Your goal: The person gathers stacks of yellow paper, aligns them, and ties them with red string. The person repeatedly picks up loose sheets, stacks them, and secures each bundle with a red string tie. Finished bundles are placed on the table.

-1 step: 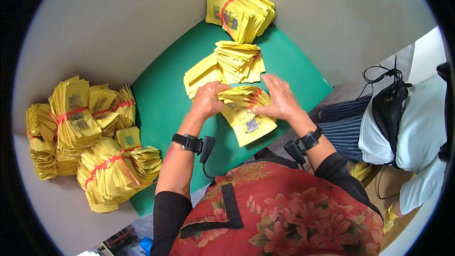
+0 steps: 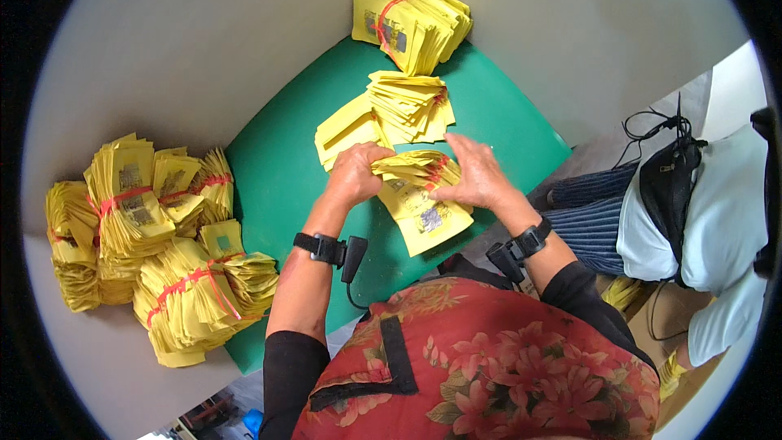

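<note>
My left hand (image 2: 356, 173) grips the left end of a fanned stack of yellow paper packets (image 2: 423, 212), its fingers curled round the upper edge. The packets have red marks and a dark printed patch, and the lowest one fans out toward me. On the stack's right side is my right hand (image 2: 478, 173), its thumb touching the packets and its fingers stretched out apart from the thumb. Just beyond my hands, a loose pile of yellow packets (image 2: 410, 106) overlaps some flatter ones (image 2: 346, 129) on the green tabletop (image 2: 277, 138).
A large bundle tied with red string (image 2: 413, 23) stands in the far corner. Several tied bundles (image 2: 130, 204) are heaped at the left. Pale panels (image 2: 228, 33) wall the table. At the right a person in a white top (image 2: 721, 204) is beside a cardboard box (image 2: 680, 318).
The fingertips of my right hand have dipped slightly toward the stack. My left hand keeps its grip.
</note>
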`<state>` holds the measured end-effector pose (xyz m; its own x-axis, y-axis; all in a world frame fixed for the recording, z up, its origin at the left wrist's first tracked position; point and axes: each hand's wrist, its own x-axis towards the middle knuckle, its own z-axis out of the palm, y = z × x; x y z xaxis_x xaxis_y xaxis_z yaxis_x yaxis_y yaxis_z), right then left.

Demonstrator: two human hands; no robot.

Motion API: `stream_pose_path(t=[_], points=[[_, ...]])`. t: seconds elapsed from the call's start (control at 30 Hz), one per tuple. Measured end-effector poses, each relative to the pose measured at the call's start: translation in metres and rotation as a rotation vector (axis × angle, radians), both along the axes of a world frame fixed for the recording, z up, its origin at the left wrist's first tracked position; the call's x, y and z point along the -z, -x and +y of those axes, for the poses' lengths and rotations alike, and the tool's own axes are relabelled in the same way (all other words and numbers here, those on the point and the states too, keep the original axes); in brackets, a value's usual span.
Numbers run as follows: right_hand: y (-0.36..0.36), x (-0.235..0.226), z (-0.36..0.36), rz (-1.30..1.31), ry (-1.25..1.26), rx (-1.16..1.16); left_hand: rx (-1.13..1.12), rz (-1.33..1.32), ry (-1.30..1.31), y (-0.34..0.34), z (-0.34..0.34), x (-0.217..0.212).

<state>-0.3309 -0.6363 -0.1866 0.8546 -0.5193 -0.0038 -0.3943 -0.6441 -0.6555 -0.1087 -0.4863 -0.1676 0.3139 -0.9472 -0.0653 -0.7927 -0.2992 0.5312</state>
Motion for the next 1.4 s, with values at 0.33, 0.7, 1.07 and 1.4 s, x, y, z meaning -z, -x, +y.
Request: stream_pose_path(t=[0.33, 0.7, 1.07, 1.4], points=[[0.001, 0.038, 0.077, 0.032, -0.346, 0.170, 0.212, -0.101, -0.081, -0.019, 0.024, 0.004], [0.111, 0.042, 0.202, -0.084, -0.402, 0.686, 0.243, -0.176, -0.113, -0.030, 0.056, -0.003], [0.261, 0.053, 0.300, -0.354, -0.497, 1.462, 0.654, -0.065, 0.171, 0.094, 0.055, -0.064], [0.467, 0.060, 0.376, -0.319, 0.143, 2.008, 0.887, 0.087, 0.053, 0.257, 0.049, -0.062]])
